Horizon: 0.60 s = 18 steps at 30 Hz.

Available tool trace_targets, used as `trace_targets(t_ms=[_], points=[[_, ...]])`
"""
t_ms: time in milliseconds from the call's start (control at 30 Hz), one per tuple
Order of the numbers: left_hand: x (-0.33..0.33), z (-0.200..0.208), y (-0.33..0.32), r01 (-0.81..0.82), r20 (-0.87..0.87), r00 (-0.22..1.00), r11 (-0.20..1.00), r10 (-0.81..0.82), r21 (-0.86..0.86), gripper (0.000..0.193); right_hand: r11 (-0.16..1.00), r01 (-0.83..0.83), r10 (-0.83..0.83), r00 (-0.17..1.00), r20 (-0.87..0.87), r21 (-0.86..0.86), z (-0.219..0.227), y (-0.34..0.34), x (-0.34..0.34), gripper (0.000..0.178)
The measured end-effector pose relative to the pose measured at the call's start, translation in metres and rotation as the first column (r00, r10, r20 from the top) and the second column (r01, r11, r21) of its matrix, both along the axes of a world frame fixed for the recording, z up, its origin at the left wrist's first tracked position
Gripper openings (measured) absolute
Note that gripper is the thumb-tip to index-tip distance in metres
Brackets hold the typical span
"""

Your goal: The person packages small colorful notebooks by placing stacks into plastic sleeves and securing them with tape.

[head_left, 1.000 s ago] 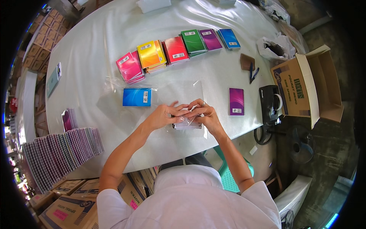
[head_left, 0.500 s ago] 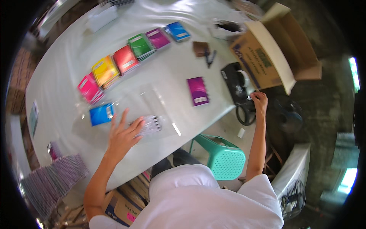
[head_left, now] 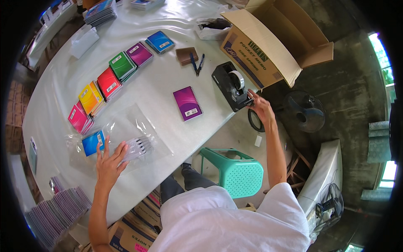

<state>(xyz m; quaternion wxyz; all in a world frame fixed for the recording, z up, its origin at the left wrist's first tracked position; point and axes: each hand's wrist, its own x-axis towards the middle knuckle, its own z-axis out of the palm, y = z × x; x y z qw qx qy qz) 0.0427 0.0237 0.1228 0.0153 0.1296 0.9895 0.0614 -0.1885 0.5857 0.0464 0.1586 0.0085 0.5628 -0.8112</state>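
My left hand [head_left: 110,163] lies with fingers spread on a clear plastic bag [head_left: 145,122]. Inside or under that film are a blue-covered notebook [head_left: 93,143] and a whitish spiral-bound stack [head_left: 136,149], which my fingertips touch. At the table's right edge stands a black tape dispenser [head_left: 223,84] with a roll of clear tape [head_left: 237,80]. My right hand [head_left: 262,108] is at its near end, fingers drawn together by the cutter; what they pinch is too small to make out. A purple spiral notebook [head_left: 187,103] lies alone between my hands.
Stacks of pink [head_left: 79,118], yellow [head_left: 90,97], red [head_left: 109,83], green [head_left: 122,65], purple [head_left: 139,53] and blue notebooks [head_left: 160,42] form a slanting row. A brown wallet-like piece [head_left: 184,55], blue-handled cutters [head_left: 197,65] and an open carton [head_left: 256,54] lie beyond; a green stool [head_left: 241,176] stands below.
The whole view has shifted, so the table's things sit further left. My right hand stays by the tape dispenser's near end; my left stays on the bag with its fingers spread.
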Motion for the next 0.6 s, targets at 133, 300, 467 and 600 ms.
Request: trace_targets(t_ms=[133, 300, 467, 600], points=[[-0.011, -0.005, 0.005, 0.034, -0.006, 0.999, 0.997, -0.034, 0.065, 0.063, 0.724, 0.310, -0.183, 0.948, -0.261, 0.616, -0.043, 0.040, 0.033, 0.014], [-0.006, -0.008, -0.001, 0.050, -0.056, 0.997, 0.998, -0.048, 0.030, 0.060, -0.034, 0.385, -0.209, 0.900, -0.383, 0.922, -0.002, -0.024, 0.057, 0.009], [0.000, -0.012, -0.005, 0.049, -0.104, 0.994, 0.998, -0.045, 0.045, 0.061, 0.916, -0.268, 0.175, 0.937, 0.303, 0.298, 0.093, -0.288, 0.146, 0.015], [-0.001, -0.009, -0.007, 0.064, -0.122, 0.991, 0.995, -0.055, 0.072, 0.060, 0.948, -0.276, 0.192, 0.893, 0.407, 0.158, 0.099, -0.379, 0.182, 0.027]])
